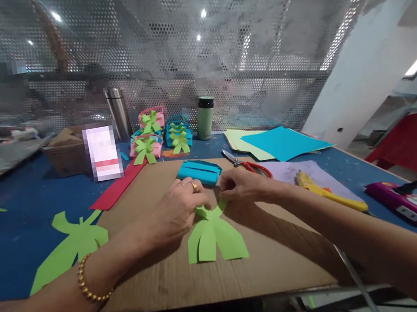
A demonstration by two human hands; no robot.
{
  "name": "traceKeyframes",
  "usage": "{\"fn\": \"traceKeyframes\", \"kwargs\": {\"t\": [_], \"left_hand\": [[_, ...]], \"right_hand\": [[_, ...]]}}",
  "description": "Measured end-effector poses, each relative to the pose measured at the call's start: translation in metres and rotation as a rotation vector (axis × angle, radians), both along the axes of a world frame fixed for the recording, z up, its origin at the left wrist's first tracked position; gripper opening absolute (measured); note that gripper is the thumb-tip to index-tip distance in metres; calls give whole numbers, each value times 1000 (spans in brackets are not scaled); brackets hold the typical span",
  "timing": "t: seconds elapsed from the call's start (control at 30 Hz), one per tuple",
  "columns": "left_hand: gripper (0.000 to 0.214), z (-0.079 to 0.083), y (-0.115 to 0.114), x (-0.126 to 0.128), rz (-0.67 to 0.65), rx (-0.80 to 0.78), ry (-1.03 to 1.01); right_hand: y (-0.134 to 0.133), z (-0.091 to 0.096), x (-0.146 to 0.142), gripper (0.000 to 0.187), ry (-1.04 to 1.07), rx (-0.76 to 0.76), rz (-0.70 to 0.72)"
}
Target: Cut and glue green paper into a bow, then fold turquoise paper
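A green paper cutout [216, 234] with several broad strips lies on the cardboard sheet [166, 285] in front of me. My left hand [184, 202], with rings on it, is closed at the cutout's upper left, fingers pinching its edge. Opposite it, my right hand [239, 185] pinches the upper right tip. Just beyond both hands rests a folded blue paper piece [199, 172]. Another green cutout [71, 243] lies to the left, partly behind my left forearm. Red-handled scissors [250, 164] lie beyond my right hand.
Small paper baskets with green bows [147, 147] stand at the back, between a steel flask [118, 115] and a green tumbler [206, 118]. Blue sheets [286, 142], a yellow glue gun [331, 196] and a magenta device [412, 204] lie right. A red strip [118, 187] lies left.
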State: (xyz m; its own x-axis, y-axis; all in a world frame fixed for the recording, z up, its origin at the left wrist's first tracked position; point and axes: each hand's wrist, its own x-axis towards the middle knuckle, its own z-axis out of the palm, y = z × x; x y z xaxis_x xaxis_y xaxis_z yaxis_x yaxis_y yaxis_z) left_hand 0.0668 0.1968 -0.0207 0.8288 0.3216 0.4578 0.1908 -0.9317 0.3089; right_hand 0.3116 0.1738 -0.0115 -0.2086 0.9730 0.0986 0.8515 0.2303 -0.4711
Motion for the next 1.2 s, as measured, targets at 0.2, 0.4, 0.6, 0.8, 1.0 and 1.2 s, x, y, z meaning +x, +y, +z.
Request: {"fn": "traceKeyframes", "kwargs": {"t": [0.2, 0.4, 0.6, 0.8, 1.0, 1.2], "left_hand": [[30, 15, 5, 6, 132, -328, -50], [25, 30, 8, 15, 124, -713, -70], [9, 21, 3, 27, 91, -932, -213], [6, 17, 0, 29, 43, -1089, -233], [16, -3, 12, 32, 90, -1035, -203], [23, -26, 27, 38, 153, -1003, -142]], "right_hand": [[-9, 1, -12, 19, 206, 73, 65], [-17, 3, -25, 18, 194, 129, 9], [-20, -3, -29, 23, 91, 198, -68], [-40, 19, -18, 24, 138, 203, -19], [-119, 39, 73, 21, -89, 573, -367], [-184, 16, 140, 23, -503, 484, -552]]}}
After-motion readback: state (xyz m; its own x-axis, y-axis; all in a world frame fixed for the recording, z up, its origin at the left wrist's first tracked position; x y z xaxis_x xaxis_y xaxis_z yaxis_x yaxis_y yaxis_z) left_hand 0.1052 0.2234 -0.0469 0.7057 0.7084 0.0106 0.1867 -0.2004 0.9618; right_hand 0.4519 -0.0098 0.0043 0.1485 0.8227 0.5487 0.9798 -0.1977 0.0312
